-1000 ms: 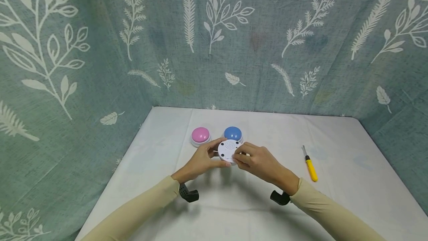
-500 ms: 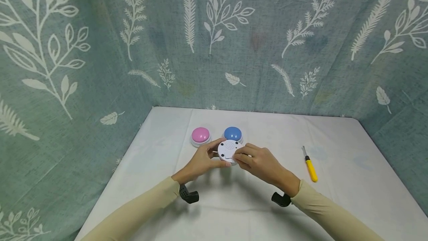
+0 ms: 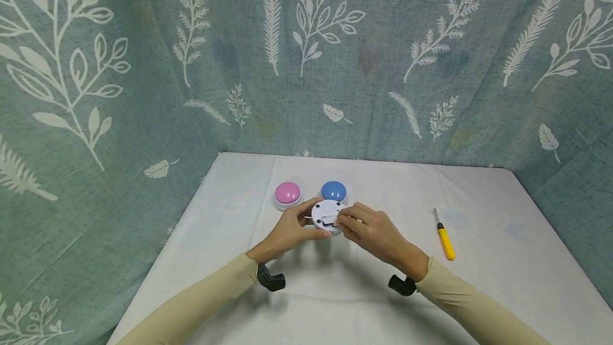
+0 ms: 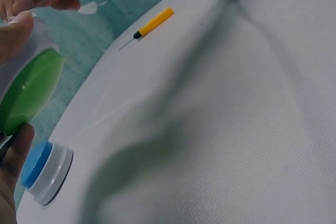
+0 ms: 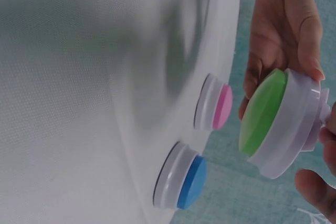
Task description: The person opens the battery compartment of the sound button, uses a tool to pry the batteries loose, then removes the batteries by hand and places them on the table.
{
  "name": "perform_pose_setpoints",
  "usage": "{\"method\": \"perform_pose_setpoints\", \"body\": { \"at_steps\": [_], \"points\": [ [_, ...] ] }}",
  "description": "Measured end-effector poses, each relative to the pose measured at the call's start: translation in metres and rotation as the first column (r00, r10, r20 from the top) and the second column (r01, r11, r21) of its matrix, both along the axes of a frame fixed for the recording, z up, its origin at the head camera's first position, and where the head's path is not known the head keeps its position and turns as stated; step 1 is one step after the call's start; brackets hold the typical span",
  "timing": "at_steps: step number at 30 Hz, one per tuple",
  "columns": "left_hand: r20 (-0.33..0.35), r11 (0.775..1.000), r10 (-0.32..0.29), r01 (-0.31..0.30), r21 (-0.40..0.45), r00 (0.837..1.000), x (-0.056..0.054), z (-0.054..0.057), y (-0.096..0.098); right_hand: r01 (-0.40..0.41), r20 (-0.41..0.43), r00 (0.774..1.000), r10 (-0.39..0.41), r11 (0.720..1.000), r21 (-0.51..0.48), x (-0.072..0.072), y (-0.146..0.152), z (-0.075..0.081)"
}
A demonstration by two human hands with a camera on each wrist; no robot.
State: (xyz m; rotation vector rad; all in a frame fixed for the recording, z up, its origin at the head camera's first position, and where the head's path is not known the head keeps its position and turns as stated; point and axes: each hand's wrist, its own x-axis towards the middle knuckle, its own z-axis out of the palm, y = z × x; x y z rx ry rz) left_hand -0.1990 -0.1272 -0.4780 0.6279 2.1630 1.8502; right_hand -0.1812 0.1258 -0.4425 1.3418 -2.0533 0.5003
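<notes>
A round push button with a white base (image 3: 325, 208) and a green dome (image 5: 263, 113) is held above the table by my left hand (image 3: 291, 228), thumb and fingers at its rim. Its underside faces up, showing small holes and dark feet, and the green dome faces down. My right hand (image 3: 375, 233) pinches the battery cover (image 3: 329, 218) on that underside; the cover sits lifted, with a dark opening beside it. From the right wrist view, the cover stands out from the base at the fingertips. The fingers partly hide it.
Behind the hands, a pink-topped button (image 3: 288, 194) and a blue-topped button (image 3: 333, 191) stand on the white table (image 3: 503, 260). A screwdriver (image 3: 445, 239) with a yellow handle lies on the right. A patterned curtain (image 3: 364, 95) hangs behind the table.
The battery cover has come up from the underside under my right fingers, and a dark opening now shows. My left hand and the button have stayed nearly still.
</notes>
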Motion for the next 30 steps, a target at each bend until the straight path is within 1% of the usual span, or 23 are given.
{"method": "perform_pose_setpoints", "body": {
  "at_steps": [5,9,13,15,18,20,23,28,30],
  "points": [
    [0.009,1.0,0.003,-0.003,0.0,1.0,0.0001,-0.0002,0.0,-0.003,0.011,1.0,0.003,1.0,-0.018,0.0002,0.0007,0.0],
    [0.015,1.0,0.004,-0.004,0.001,1.0,0.0013,0.0009,0.0002,-0.021,0.023,0.999,0.022,1.0,-0.017,-0.0006,0.0008,-0.0022],
    [0.009,1.0,0.003,-0.003,-0.003,1.0,0.0025,0.0016,0.0003,-0.036,0.084,0.996,0.039,0.999,-0.039,-0.0022,0.0012,-0.0036],
    [0.008,1.0,0.002,-0.002,-0.008,1.0,0.0029,0.0017,0.0002,-0.032,0.13,0.991,0.038,0.998,-0.052,-0.0029,0.0017,-0.0037],
    [0.002,1.0,0.001,-0.001,-0.016,1.0,0.003,0.0007,0.0003,-0.021,0.164,0.986,0.028,0.999,-0.043,-0.0036,0.002,-0.0032],
    [0.0,1.0,0.002,-0.002,-0.017,1.0,0.003,0.0004,0.0005,-0.02,0.162,0.986,0.023,1.0,-0.024,-0.0034,0.002,-0.003],
    [-0.006,1.0,0.006,-0.006,-0.017,1.0,0.0028,0.0001,0.001,-0.028,0.126,0.992,0.028,1.0,-0.005,-0.0033,0.0013,-0.003],
    [-0.003,1.0,0.013,-0.013,-0.015,1.0,0.0027,0.0006,0.0016,-0.045,0.06,0.997,0.045,0.999,-0.01,-0.0039,0.0,-0.0039],
    [-0.004,1.0,0.012,-0.013,-0.015,1.0,0.0027,0.0005,0.0017,-0.05,0.047,0.998,0.05,0.999,-0.01,-0.0041,0.0,-0.0042]
  ]
}}
